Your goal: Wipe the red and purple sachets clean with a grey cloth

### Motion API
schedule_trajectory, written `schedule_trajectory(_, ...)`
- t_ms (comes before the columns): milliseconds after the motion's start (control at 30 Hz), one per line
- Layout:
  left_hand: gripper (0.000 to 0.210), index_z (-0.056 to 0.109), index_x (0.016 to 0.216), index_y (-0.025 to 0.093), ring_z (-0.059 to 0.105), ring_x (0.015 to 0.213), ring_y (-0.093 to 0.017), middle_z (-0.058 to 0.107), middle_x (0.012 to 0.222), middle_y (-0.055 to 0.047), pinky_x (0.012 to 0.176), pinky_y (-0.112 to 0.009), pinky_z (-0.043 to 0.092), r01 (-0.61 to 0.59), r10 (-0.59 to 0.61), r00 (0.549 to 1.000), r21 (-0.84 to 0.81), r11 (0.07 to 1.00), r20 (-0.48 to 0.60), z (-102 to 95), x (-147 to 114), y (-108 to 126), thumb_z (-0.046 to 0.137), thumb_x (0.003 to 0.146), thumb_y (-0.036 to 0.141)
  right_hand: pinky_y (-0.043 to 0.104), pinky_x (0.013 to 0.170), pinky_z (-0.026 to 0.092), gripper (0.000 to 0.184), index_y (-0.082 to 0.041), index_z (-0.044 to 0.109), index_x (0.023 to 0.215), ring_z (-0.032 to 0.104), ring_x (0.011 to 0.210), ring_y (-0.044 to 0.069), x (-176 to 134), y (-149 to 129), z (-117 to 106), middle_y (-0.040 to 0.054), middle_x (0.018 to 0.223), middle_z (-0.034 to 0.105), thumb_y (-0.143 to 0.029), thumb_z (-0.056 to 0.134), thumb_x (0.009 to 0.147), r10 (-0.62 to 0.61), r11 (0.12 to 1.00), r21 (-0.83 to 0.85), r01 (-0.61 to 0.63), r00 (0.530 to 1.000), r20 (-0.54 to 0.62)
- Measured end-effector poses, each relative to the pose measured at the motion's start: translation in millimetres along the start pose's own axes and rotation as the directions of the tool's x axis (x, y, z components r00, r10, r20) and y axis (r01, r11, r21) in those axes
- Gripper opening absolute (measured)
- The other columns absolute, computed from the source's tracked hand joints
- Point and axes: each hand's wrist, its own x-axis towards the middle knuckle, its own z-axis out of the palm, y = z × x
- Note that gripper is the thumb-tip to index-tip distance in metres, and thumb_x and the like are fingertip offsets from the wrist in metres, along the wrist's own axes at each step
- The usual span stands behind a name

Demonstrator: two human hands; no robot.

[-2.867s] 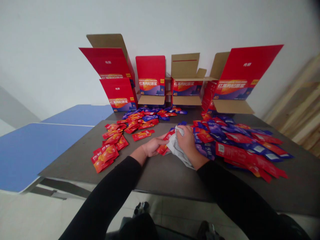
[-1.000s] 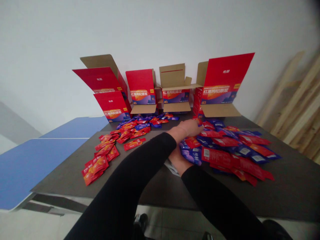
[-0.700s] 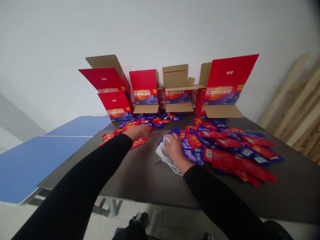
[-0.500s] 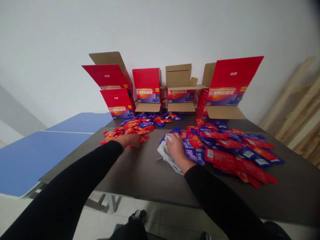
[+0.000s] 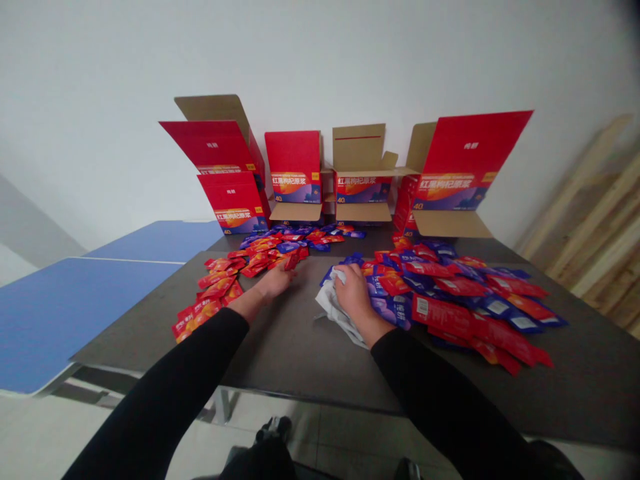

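My left hand is closed with a red sachet at its fingertips, just in front of the middle pile of red and blue sachets. More red sachets lie on the table to the left of that hand. My right hand is wrapped round a crumpled white cloth resting on the tabletop. Close beside the right hand, a large heap of red and blue sachets spreads to the right. The palm side of each hand is hidden.
Along the back of the dark table stand red printed cartons, several with flaps open, such as the right one. A blue table adjoins at the left. Wooden slats lean at the far right.
My left hand has moved slightly right and up, lifting a red sachet. Red sachets at the left now spread nearer the front. My right hand stays on the cloth.
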Motion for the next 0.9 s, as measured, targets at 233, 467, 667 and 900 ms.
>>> schedule_trajectory(233, 0.043, 0.059, 0.127, 0.014, 0.073, 0.086, -0.023, 0.072, 0.108, -0.014, 0.073, -0.036, 0.059, 0.240, -0.042, 0.960, -0.739, 0.629, 0.276, 43.0, -41, 12, 0.054, 0.085, 0.008, 0.041, 0.095, 0.052, 0.026, -0.020, 0.070, 0.104, 0.061, 0.101, 0.026, -1, -1, -1, 0.0100, 0.102, 0.063, -0.013, 0.051, 0.089, -0.013, 1.000, 0.004, 0.013, 1.000, 0.011)
schedule_trajectory(467, 0.040, 0.065, 0.113, 0.014, 0.069, 0.072, -0.021, 0.073, 0.101, -0.013, 0.061, -0.034, 0.056, 0.307, 0.037, 0.937, -0.868, 0.391, 0.348, 40.8, -41, 6, 0.046, 0.098, 0.046, 0.040, 0.095, 0.053, 0.028, -0.023, 0.071, 0.107, 0.062, 0.102, 0.024, -3, -9, -6, 0.0075, 0.103, 0.063, -0.012, 0.054, 0.087, -0.139, 0.989, 0.065, 0.135, 0.989, 0.058)
schedule_trajectory(667, 0.045, 0.067, 0.104, 0.016, 0.069, 0.079, -0.019, 0.072, 0.092, -0.009, 0.078, -0.033, 0.056, 0.286, 0.011, 0.949, -0.877, 0.386, 0.315, 46.1, -35, 1, 0.045, 0.098, 0.054, 0.040, 0.093, 0.054, 0.032, -0.025, 0.071, 0.112, 0.062, 0.103, 0.023, -11, -19, -7, 0.0065, 0.107, 0.068, -0.010, 0.059, 0.087, -0.429, 0.902, 0.157, 0.402, 0.875, 0.225)
schedule_trajectory(900, 0.049, 0.067, 0.108, 0.012, 0.070, 0.092, -0.026, 0.072, 0.097, -0.014, 0.083, -0.041, 0.056, 0.298, 0.046, 0.928, -0.809, 0.507, 0.371, 47.3, -31, 0, 0.043, 0.096, 0.052, 0.043, 0.098, 0.053, 0.037, -0.025, 0.070, 0.118, 0.061, 0.110, 0.024, -16, -32, -14, 0.0088, 0.119, 0.067, -0.012, 0.059, 0.085, -0.554, 0.833, 0.214, 0.510, 0.765, 0.329)
